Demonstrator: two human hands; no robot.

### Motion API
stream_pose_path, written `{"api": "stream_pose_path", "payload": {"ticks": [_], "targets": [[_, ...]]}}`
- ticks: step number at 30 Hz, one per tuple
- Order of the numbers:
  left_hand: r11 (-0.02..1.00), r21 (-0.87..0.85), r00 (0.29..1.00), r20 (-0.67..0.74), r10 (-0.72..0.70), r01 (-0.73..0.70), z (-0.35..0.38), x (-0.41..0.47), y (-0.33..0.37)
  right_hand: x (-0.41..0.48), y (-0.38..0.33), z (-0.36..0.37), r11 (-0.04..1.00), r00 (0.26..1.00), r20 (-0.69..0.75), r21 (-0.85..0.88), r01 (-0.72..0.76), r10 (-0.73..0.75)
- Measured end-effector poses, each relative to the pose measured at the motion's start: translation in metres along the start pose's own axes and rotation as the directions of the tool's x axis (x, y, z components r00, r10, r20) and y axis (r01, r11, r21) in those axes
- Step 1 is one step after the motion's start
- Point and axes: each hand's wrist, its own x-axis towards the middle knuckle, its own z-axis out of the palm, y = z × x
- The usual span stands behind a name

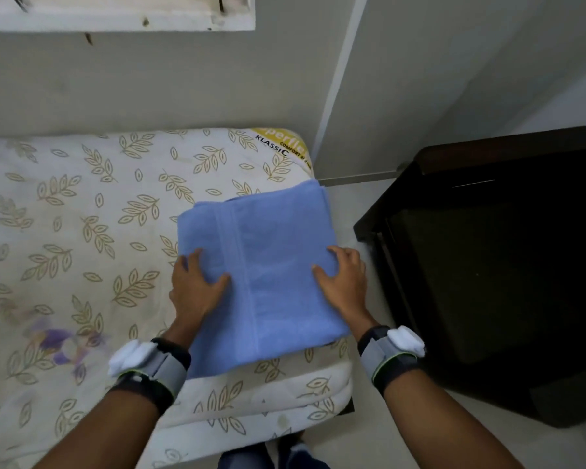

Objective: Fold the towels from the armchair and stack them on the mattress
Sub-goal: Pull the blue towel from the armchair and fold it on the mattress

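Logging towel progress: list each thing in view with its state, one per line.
towel: folded, lying flat on the mattress's right end
mattress: bare, leaf-printed, carrying the towel
left hand: resting on the towel's left edge, thumb spread on top
right hand: resting on the towel's right edge, thumb spread on top
armchair: dark, standing right of the mattress, apart from it

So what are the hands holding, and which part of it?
Nothing looks gripped. The left hand and right hand lie flat on the folded blue towel, one near each side edge, pressing it on the mattress.
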Motion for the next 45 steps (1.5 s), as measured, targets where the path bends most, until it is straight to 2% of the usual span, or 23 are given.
{"api": "stream_pose_path", "payload": {"ticks": [2, 5, 7, 9, 11, 16, 18, 20, 21, 23, 24, 26, 27, 29, 31, 32, 35, 37, 39, 41, 43, 44, 45], "targets": [[0.982, -0.137, 0.991, -0.022, -0.134, 0.129, -0.002, 0.032, 0.007, 0.026, -0.008, 0.000, 0.989, 0.999, 0.045, 0.145, -0.012, 0.006], [0.871, -0.423, 0.964, 0.025, -0.265, 0.251, -0.005, 0.088, 0.003, 0.068, -0.026, 0.011, 0.882, 0.985, 0.139, 0.446, -0.152, 0.099], [0.812, -0.505, 0.949, 0.050, -0.311, 0.292, -0.006, 0.111, -0.001, 0.089, -0.032, 0.016, 0.861, 0.985, 0.143, 0.486, -0.152, 0.094], [0.817, -0.519, 0.963, 0.049, -0.265, 0.251, -0.005, 0.132, -0.007, 0.108, -0.035, 0.025, 0.860, 0.988, 0.146, 0.496, -0.120, 0.054], [0.838, -0.527, 0.984, -0.018, -0.178, 0.142, -0.011, 0.136, 0.000, 0.117, -0.038, 0.020, 0.863, 0.991, 0.131, 0.497, -0.091, 0.030], [0.836, -0.525, 0.954, -0.300, -0.005, -0.161, -0.024, 0.145, 0.010, 0.115, -0.049, 0.010, 0.743, 0.990, -0.138, 0.666, 0.071, 0.029], [0.853, -0.492, 0.958, -0.284, 0.031, -0.173, -0.022, 0.154, 0.012, 0.112, -0.053, 0.009, 0.744, 0.986, -0.144, 0.668, 0.038, 0.079], [0.882, -0.464, 0.990, -0.136, 0.026, -0.087, -0.014, 0.163, 0.010, 0.112, -0.053, 0.013, 0.833, 0.993, -0.045, 0.549, -0.067, 0.110], [0.923, -0.385, 0.997, -0.077, -0.001, -0.029, -0.010, 0.165, 0.008, 0.112, -0.052, 0.015, 0.885, 0.993, -0.004, 0.454, -0.104, 0.118], [0.980, -0.197, 0.995, -0.102, -0.007, -0.013, -0.005, 0.160, 0.005, 0.110, -0.048, 0.020, 0.969, 0.992, -0.061, 0.227, -0.093, 0.110], [0.988, -0.120, 0.983, -0.170, 0.075, -0.096, -0.004, 0.155, 0.006, 0.109, -0.049, 0.021, 0.993, 0.983, -0.166, 0.103, -0.064, 0.080], [0.951, 0.062, 0.925, -0.222, 0.308, -0.302, -0.001, 0.142, 0.015, 0.104, -0.058, 0.029, 0.991, 0.925, -0.367, -0.124, 0.058, -0.099], [0.909, 0.170, 0.894, -0.182, 0.409, -0.381, 0.006, 0.137, 0.019, 0.101, -0.063, 0.037, 0.968, 0.899, -0.378, -0.197, 0.155, -0.221], [0.799, 0.340, 0.842, -0.036, 0.538, -0.496, 0.025, 0.124, 0.026, 0.096, -0.078, 0.064, 0.872, 0.874, -0.202, -0.324, 0.367, -0.443], [0.740, 0.411, 0.832, 0.099, 0.545, -0.533, 0.047, 0.113, 0.024, 0.091, -0.077, 0.092, 0.763, 0.846, 0.026, -0.417, 0.494, -0.533], [0.738, 0.435, 0.846, 0.122, 0.518, -0.515, 0.053, 0.113, 0.021, 0.092, -0.072, 0.100, 0.743, 0.847, 0.072, -0.444, 0.501, -0.527], [0.819, 0.427, 0.911, 0.029, 0.412, -0.384, 0.048, 0.118, 0.012, 0.104, -0.047, 0.092, 0.817, 0.928, -0.010, -0.477, 0.323, -0.373], [0.859, 0.386, 0.929, -0.011, 0.369, -0.337, 0.038, 0.113, 0.006, 0.101, -0.032, 0.078, 0.832, 0.934, -0.056, -0.476, 0.286, -0.354], [0.898, 0.311, 0.943, -0.017, 0.333, -0.312, 0.030, 0.090, -0.004, 0.084, -0.021, 0.065, 0.842, 0.922, -0.067, -0.437, 0.316, -0.381], [0.957, 0.193, 0.971, -0.060, 0.232, -0.217, 0.024, 0.066, -0.020, 0.065, -0.004, 0.049, 0.922, 0.955, -0.100, -0.304, 0.239, -0.280], [0.990, -0.134, 0.999, -0.032, 0.036, -0.040, 0.018, 0.051, -0.035, 0.057, 0.019, 0.033, 0.996, 0.998, -0.013, 0.076, 0.055, -0.054], [0.926, -0.362, 0.995, 0.052, -0.090, 0.103, 0.018, 0.049, -0.044, 0.056, 0.026, 0.026, 0.940, 0.993, 0.099, 0.327, -0.096, 0.067], [0.798, -0.544, 0.965, 0.183, -0.189, 0.259, 0.017, 0.051, -0.050, 0.058, 0.033, 0.021, 0.812, 0.962, 0.225, 0.525, -0.255, 0.156]]}}
